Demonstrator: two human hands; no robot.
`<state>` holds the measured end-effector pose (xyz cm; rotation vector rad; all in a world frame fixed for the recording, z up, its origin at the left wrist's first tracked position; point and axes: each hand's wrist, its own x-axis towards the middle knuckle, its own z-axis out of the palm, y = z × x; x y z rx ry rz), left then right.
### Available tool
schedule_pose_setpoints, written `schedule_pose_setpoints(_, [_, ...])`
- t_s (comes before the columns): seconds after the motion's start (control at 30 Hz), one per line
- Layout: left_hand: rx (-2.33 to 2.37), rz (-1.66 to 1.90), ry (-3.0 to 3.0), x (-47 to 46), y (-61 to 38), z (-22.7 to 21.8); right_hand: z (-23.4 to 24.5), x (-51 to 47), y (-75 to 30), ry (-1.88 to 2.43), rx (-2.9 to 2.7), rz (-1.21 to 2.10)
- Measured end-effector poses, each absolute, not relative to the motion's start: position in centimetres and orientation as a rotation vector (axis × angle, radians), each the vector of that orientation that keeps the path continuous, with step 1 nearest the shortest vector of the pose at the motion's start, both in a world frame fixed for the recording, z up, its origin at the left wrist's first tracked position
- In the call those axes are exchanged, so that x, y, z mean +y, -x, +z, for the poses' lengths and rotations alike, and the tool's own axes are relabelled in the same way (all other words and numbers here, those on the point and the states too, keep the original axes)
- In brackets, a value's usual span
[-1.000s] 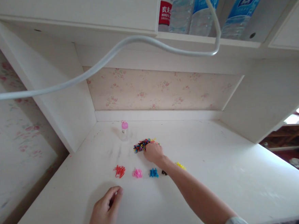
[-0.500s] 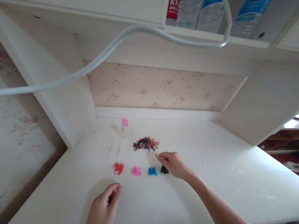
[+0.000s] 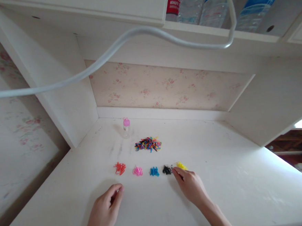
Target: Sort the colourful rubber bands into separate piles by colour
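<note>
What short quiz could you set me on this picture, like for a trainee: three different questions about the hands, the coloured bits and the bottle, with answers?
1. Which of these piles lies nearest the left hand: (a) black, (b) red, (c) yellow?
2. True or false: the pink-capped bottle lies on its side.
3. Fill in: the small loop at the fingertips of the right hand is coloured ____.

Key:
1. b, the red pile.
2. False; it stands upright.
3. Black.
</note>
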<state>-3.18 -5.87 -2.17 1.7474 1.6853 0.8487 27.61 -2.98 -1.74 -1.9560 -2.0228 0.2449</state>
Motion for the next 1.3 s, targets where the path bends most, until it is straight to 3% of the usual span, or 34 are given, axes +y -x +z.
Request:
schedule_pose_setpoints(0.47, [1.666, 0.834, -1.806, -5.7, 3.5, -3.0, -2.8, -3.4, -27.3, 2.078, -2.021, 0.219])
schedule_pose_setpoints(1.3, [1.648, 0.832, -1.829, -5.7, 3.2, -3.0, 0.6, -1.5, -26.2, 2.390, -2.094, 0.162])
